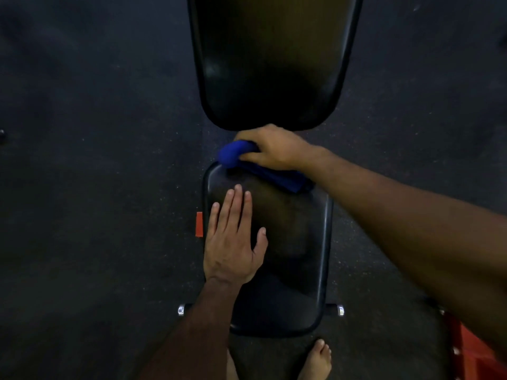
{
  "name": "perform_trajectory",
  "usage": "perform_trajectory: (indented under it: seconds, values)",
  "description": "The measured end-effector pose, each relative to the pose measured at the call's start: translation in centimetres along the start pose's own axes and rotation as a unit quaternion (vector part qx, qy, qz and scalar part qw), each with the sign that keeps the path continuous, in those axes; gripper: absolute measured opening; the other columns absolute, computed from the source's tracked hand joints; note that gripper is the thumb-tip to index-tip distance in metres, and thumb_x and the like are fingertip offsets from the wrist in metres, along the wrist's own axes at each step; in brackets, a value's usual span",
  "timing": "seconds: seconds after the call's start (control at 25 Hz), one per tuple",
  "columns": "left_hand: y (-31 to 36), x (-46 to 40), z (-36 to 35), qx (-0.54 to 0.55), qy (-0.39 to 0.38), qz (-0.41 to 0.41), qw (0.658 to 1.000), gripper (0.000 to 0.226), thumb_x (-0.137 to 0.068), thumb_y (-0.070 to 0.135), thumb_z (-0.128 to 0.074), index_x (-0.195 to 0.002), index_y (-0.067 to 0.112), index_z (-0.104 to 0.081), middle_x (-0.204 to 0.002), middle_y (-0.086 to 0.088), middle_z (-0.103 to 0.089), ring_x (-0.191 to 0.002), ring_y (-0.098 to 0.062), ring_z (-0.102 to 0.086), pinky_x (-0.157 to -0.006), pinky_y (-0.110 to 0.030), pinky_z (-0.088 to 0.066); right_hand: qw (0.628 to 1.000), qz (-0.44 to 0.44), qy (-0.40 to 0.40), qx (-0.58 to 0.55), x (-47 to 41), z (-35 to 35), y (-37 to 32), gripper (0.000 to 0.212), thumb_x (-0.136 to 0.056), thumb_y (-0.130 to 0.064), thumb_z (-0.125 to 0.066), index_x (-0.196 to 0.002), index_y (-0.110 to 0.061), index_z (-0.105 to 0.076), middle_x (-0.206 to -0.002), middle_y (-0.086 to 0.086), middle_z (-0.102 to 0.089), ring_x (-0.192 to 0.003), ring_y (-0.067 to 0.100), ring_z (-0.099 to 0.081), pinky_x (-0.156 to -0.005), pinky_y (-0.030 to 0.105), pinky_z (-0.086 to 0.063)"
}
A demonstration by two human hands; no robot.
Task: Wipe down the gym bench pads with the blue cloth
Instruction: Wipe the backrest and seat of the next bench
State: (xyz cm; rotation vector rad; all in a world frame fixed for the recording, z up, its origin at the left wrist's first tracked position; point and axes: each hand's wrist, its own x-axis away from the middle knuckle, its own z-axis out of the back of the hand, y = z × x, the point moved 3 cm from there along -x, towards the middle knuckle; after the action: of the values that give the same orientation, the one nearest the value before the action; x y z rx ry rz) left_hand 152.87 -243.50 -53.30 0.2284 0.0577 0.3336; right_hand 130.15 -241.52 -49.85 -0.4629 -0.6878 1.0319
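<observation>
A black gym bench stands lengthwise below me, with a near seat pad [296, 242] and a longer back pad [271, 61] beyond a narrow gap. My right hand [270, 149] grips the bunched blue cloth [236, 156] at the far edge of the seat pad, and part of the cloth trails along that edge under my wrist. My left hand [233, 239] rests flat on the left side of the seat pad, fingers straight and together.
Dark speckled rubber floor [96, 187] surrounds the bench. A red tag [199, 224] shows at the seat pad's left side. A crossbar with chrome ends [340, 310] runs under the near end. My bare foot [318, 360] stands below it; a red object [472, 352] sits at bottom right.
</observation>
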Motion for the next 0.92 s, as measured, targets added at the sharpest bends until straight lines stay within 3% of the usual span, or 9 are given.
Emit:
perform_trajectory:
  seconds: [0.12,0.24,0.44,0.52,0.64,0.76,0.84,0.92]
  values:
    - [0.2,-0.2,0.0,0.001,0.002,0.003,1.000,0.068,-0.101,0.044,-0.033,-0.158,0.007,-0.030,-0.167,-0.012,-0.025,-0.157,-0.024,-0.018,-0.128,-0.045,-0.013,0.999,0.031,-0.009,0.025,-3.2,-1.7,-3.2,0.027,-0.097,-0.030,-0.058,-0.123,-0.022,-0.059,-0.117,0.000,-0.065,-0.108,0.018,-0.060,-0.096,0.041,-0.045]
    - [0.1,-0.1,0.1,-0.003,-0.001,0.000,1.000,0.068,-0.101,0.042,-0.035,-0.159,0.007,-0.031,-0.168,-0.011,-0.025,-0.157,-0.023,-0.019,-0.128,-0.045,-0.013,0.999,0.022,0.034,-0.002,-0.6,-0.8,-1.0,0.027,-0.096,-0.030,-0.059,-0.122,-0.024,-0.059,-0.117,-0.002,-0.066,-0.108,0.017,-0.060,-0.097,0.042,-0.045]
    - [0.0,-0.1,-0.1,-0.018,-0.011,-0.001,1.000,0.070,-0.101,0.043,-0.034,-0.160,0.008,-0.027,-0.169,-0.010,-0.020,-0.157,-0.023,-0.016,-0.128,-0.045,-0.010,0.989,-0.091,0.113,-0.020,8.3,2.0,5.5,0.029,-0.094,-0.027,-0.061,-0.123,-0.027,-0.059,-0.116,-0.004,-0.066,-0.107,0.016,-0.061,-0.095,0.041,-0.047]
    - [0.1,-0.1,-0.2,-0.023,-0.014,-0.004,1.000,0.070,-0.101,0.044,-0.033,-0.161,0.008,-0.025,-0.169,-0.011,-0.020,-0.157,-0.024,-0.015,-0.128,-0.044,-0.007,0.954,-0.176,0.218,-0.106,13.5,2.4,7.9,0.026,-0.096,-0.025,-0.061,-0.122,-0.025,-0.060,-0.110,-0.007,-0.065,-0.102,0.009,-0.060,-0.091,0.032,-0.047]
    - [0.3,-0.2,-0.2,-0.037,-0.019,-0.005,0.999,0.071,-0.100,0.045,-0.031,-0.161,0.009,-0.023,-0.169,-0.012,-0.019,-0.157,-0.025,-0.014,-0.128,-0.046,-0.008,0.855,-0.270,0.356,-0.263,20.1,-0.8,9.1,0.015,-0.098,-0.023,-0.058,-0.113,-0.027,-0.060,-0.097,-0.017,-0.063,-0.089,-0.006,-0.058,-0.082,0.020,-0.046]
    - [0.4,-0.1,-0.2,-0.031,-0.022,-0.013,0.999,0.070,-0.100,0.046,-0.030,-0.161,0.011,-0.024,-0.169,-0.012,-0.018,-0.157,-0.027,-0.015,-0.127,-0.049,-0.011,0.804,-0.290,0.385,-0.349,20.5,-5.6,7.1,0.017,-0.101,-0.022,-0.055,-0.115,-0.031,-0.058,-0.098,-0.022,-0.062,-0.089,-0.013,-0.057,-0.085,0.015,-0.045]
    - [0.4,0.1,-0.1,-0.025,-0.023,-0.022,0.999,0.070,-0.100,0.046,-0.030,-0.161,0.012,-0.024,-0.169,-0.013,-0.018,-0.157,-0.027,-0.015,-0.127,-0.049,-0.010,0.797,-0.281,0.397,-0.359,18.3,-6.9,6.4,0.023,-0.102,-0.021,-0.053,-0.123,-0.026,-0.058,-0.106,-0.018,-0.063,-0.092,-0.014,-0.056,-0.087,0.011,-0.043]
    - [0.4,0.1,-0.3,-0.030,-0.015,-0.022,0.999,0.070,-0.100,0.046,-0.030,-0.161,0.012,-0.023,-0.169,-0.013,-0.018,-0.157,-0.027,-0.014,-0.127,-0.048,-0.008,0.790,-0.289,0.395,-0.368,15.9,-6.4,7.1,0.024,-0.103,-0.023,-0.051,-0.126,-0.020,-0.059,-0.110,-0.011,-0.063,-0.094,-0.007,-0.056,-0.086,0.016,-0.042]
